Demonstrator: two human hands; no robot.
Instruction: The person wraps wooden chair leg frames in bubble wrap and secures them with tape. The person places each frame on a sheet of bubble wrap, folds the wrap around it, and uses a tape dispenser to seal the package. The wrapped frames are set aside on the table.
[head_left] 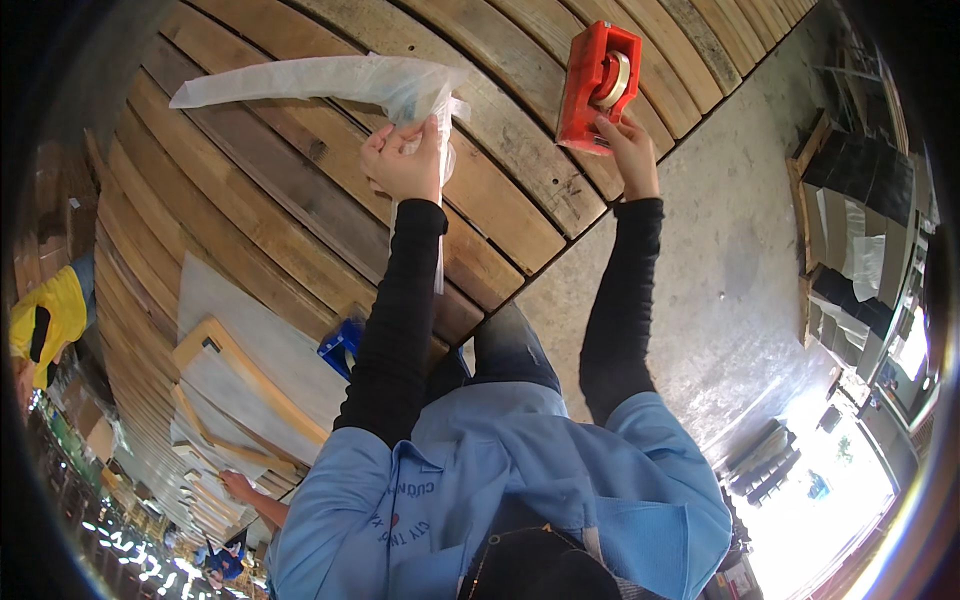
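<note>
My left hand [405, 160] is closed, pinching a thin white, translucent wrapping [290, 82] bunched around a long, bent piece. One arm of that piece stretches left over the slats; the other runs down toward me, partly behind my forearm. What lies inside the wrapping is hidden. To the right, a red tape dispenser [577, 98] with a roll of pale tape [617, 80] rests on the slats. My right hand [632, 155] grips its near end, thumb by the front edge. Whether the fingers also hold the tape's end cannot be made out.
The slatted wooden table [270, 190] ends diagonally at the concrete floor [680, 270]. A blue tape dispenser [342, 345] sits beside my left forearm. Yellowish wooden frames [265, 385] lie on a white sheet. A co-worker's arm [250, 497] reaches in nearby; another person in yellow [55, 318] is far left.
</note>
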